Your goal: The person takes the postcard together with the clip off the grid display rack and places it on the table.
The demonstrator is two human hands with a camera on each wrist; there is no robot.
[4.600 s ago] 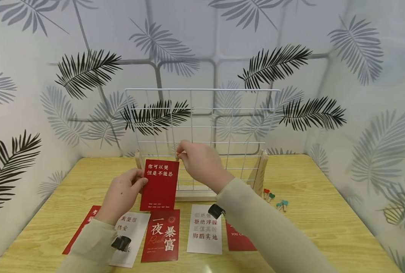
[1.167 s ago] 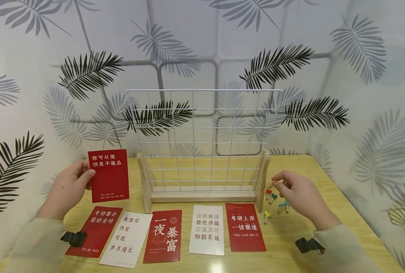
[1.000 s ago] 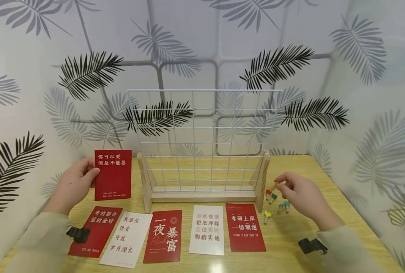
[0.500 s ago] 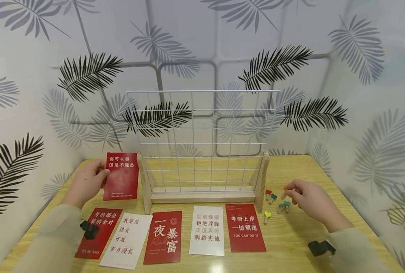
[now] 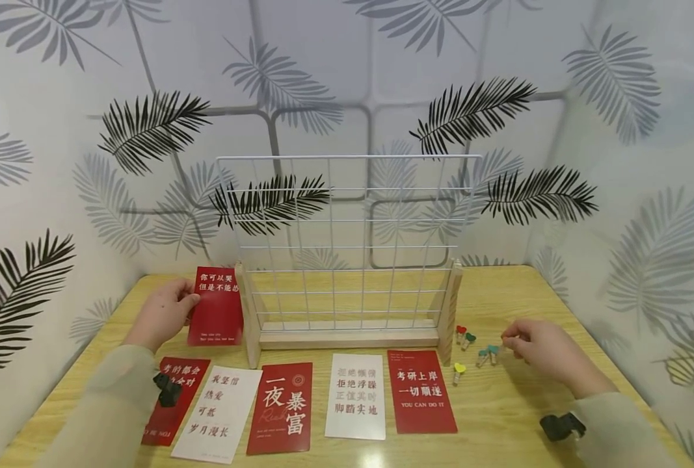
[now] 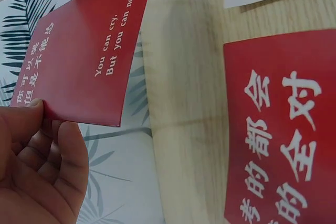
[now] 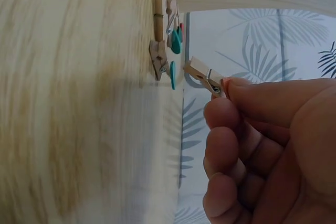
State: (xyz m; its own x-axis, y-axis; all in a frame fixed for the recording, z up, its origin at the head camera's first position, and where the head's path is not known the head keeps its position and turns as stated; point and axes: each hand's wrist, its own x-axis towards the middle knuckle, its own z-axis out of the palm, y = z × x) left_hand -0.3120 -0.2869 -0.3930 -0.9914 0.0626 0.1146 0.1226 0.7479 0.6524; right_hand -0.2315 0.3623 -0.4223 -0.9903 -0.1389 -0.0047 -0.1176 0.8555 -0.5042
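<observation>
My left hand [image 5: 162,313] pinches a red card [image 5: 216,312] by its left edge, holding it upright beside the left post of the white wire grid [image 5: 347,260]. In the left wrist view the thumb lies on the face of the red card [image 6: 89,51], with white lettering in view. Over at the right, my right hand [image 5: 542,351] pinches a small wooden clothespin [image 7: 205,74] between thumb and fingertip; a bit of its orange-red top shows. Near that hand lie several clothespins with heart tops, among them a teal one [image 5: 492,352] and a yellow one [image 5: 458,370].
Several cards lie in a row before the grid: a red card [image 5: 177,396] partly under the left sleeve, a white card [image 5: 216,413], a red card [image 5: 280,408], another white card [image 5: 355,396] and a red card [image 5: 421,391]. The grid stands in a wooden base [image 5: 349,339].
Since 4.6 seconds ago, both hands have come away from the grid. Lately the left hand has carried its card rightward toward the left post, while the right hand moved right and nearer with the clothespin.
</observation>
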